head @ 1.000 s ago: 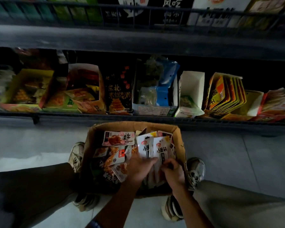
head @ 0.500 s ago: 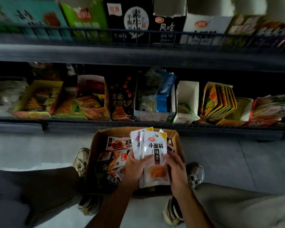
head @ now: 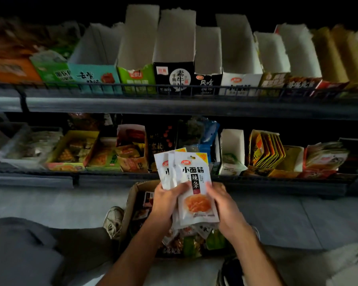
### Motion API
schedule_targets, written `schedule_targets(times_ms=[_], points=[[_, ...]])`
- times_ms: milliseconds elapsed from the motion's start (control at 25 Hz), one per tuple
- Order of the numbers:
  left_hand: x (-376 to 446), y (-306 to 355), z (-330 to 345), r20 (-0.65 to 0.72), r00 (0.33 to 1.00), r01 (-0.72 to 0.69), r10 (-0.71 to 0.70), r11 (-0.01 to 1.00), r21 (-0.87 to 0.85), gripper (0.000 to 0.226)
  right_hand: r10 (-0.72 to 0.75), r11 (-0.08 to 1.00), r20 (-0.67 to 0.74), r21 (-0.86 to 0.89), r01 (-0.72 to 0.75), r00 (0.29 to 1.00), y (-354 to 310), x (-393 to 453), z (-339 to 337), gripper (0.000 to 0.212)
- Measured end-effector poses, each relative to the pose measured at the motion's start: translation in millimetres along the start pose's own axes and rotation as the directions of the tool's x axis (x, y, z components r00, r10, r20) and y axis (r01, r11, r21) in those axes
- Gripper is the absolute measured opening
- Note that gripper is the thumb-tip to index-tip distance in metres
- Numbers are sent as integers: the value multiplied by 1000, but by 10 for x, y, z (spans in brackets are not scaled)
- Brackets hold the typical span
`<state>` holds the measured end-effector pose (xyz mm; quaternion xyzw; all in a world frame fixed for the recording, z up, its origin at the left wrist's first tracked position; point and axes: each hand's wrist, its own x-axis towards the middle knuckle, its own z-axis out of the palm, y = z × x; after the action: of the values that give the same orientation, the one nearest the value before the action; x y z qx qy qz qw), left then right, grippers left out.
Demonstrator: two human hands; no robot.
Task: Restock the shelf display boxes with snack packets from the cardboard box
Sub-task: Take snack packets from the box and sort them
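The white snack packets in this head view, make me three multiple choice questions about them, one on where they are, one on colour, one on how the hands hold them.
1. Where are the white snack packets?
A. Held above the cardboard box
B. Lying on the floor
C. Standing on the upper shelf

2. What colour is the top corner of the front packet?
A. Blue
B. Yellow
C. Pink

3. How are the packets held?
A. By the left hand alone
B. By the right hand alone
C. By both hands

Answers:
1 A, the fanned packets sit in the hands over the open box.
2 B, a yellow corner tops the white front.
3 C, the left hand's thumb lies across the front and the right hand's fingers grip the right edge.
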<state>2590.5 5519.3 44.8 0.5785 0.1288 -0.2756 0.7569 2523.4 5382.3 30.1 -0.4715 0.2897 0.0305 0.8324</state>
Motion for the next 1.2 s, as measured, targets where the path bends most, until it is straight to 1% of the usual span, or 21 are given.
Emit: schedule_targets(times_ms=[40,80,160,200,240,280,360,400,480,520,560,640,720,760,840,920,960,1040,1120,1160,1200], points=[[-36,122,27,45,998,-32,32,999,0,42,-29,997,15,-76,31,999,-126,-59,93,39],[-79,245,38,111,993,-42,44,999,-21,44,-69,993,0,-98,68,998,-196,-54,132,42],[-182,480,26,241,970,-16,33,997,-72,49,-136,989,-25,56,138,990,-367,-115,185,38],[-232,580,40,261,964,-29,49,996,-78,49,-145,977,-27,154,148,989,-454,-150,195,35],[-282,651,73,239,966,-87,100,994,-65,44,-159,963,-17,216,159,987,-539,-188,197,34],[-330,711,115,193,965,-172,177,984,-41,39,-176,958,24,235,166,984,-627,-242,218,35],[-411,810,184,117,954,-278,277,961,-11,32,-212,965,125,185,187,969,-743,-306,275,38],[-422,845,197,130,954,-268,269,963,-23,29,-227,967,143,149,206,963,-786,-317,306,41],[-454,910,212,212,959,-175,187,982,-76,27,-258,961,72,127,248,964,-872,-333,325,45],[-446,925,211,215,960,-162,177,983,-86,29,-274,952,44,151,265,961,-911,-350,328,47],[-432,939,215,172,964,-190,201,979,-79,29,-283,948,49,168,271,958,-938,-356,328,49],[-441,983,252,96,964,-240,248,967,-81,25,-260,960,123,140,243,958,-997,-379,339,52],[-470,1060,322,146,964,-215,223,974,-71,22,-228,972,174,93,215,958,-1121,-389,374,57],[-469,1104,347,169,962,-206,213,977,-57,27,-220,975,187,86,207,957,-1213,-398,394,59],[-440,1214,386,210,947,-244,244,969,-26,41,-201,980,253,48,195,946,-1394,-437,460,63],[-438,1356,469,320,904,-313,284,949,42,58,-155,978,335,-84,193,930,-1528,-490,551,66],[-425,1440,532,380,868,-374,318,924,80,61,-163,969,347,-121,216,924,-1597,-500,578,68],[-428,1640,733,422,790,-548,445,821,161,52,-247,953,330,-88,290,911,-1794,-519,600,65],[-353,1833,967,384,709,-695,591,680,236,40,-293,950,340,-5,313,894,-2051,-503,615,55],[-321,1932,1085,392,682,-727,617,631,272,40,-298,952,339,30,306,893,-2181,-481,604,50],[-250,2038,1199,422,675,-731,605,622,279,44,-319,947,319,60,317,892,-2310,-421,560,46]])
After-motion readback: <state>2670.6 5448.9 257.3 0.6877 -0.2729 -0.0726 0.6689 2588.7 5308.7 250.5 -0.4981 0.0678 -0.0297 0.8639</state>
